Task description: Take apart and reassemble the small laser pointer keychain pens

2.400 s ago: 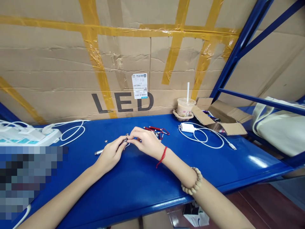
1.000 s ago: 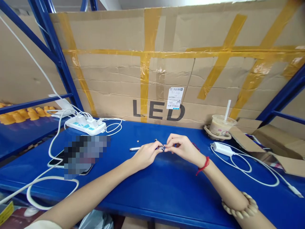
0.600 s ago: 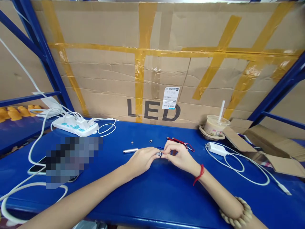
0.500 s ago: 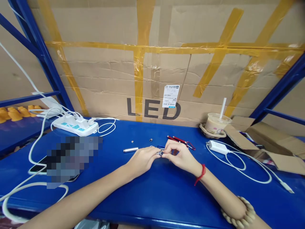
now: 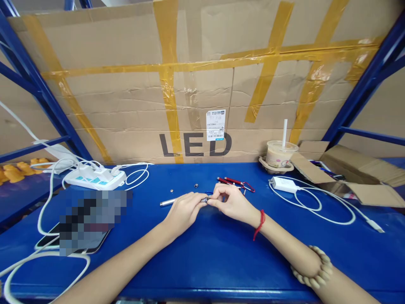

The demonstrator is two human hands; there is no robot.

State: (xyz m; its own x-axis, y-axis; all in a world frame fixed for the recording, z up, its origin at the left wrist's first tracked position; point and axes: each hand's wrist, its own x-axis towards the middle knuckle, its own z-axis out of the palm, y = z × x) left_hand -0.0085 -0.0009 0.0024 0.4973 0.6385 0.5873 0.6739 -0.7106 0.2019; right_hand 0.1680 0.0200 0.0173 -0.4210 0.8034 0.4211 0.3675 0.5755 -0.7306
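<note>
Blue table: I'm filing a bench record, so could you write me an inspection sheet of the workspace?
Surface: blue table, glossy; no spill seen.
Job's things: small metal part between both hands; silver tube, round metal piece and dark metal piece lie loose; red tubes behind the right hand.
Clutter: drink cup in a carrier, open box at right; devices at left, partly pixelated.
Grippers: bare left hand and right hand, fingertips on the small metal part.
Cables: power strip at left; white charger with looped cable at right.
Surroundings: taped cardboard marked LED; blue frame.
</note>
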